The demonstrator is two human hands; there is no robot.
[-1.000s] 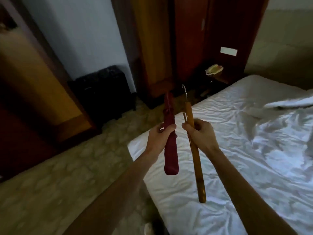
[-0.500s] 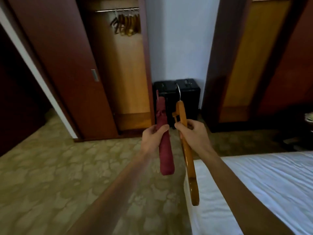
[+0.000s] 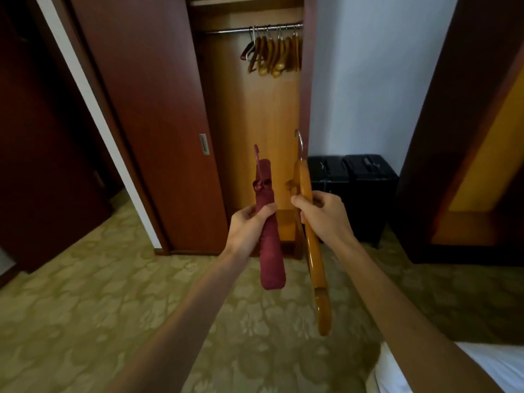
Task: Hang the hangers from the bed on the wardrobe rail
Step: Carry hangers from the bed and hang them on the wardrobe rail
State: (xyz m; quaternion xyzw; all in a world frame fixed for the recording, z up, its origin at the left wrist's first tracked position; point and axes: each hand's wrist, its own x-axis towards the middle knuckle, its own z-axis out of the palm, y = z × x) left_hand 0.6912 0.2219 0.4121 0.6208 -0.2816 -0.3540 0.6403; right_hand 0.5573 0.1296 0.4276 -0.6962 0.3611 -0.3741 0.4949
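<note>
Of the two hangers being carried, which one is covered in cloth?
The dark red hanger in the left hand. It is padded with fabric, while the hanger in the right hand is bare polished wood.

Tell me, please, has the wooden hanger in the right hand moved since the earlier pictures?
Yes. The wooden hanger was over the bed, and now fronts the open wardrobe, nearer its rail.
</note>
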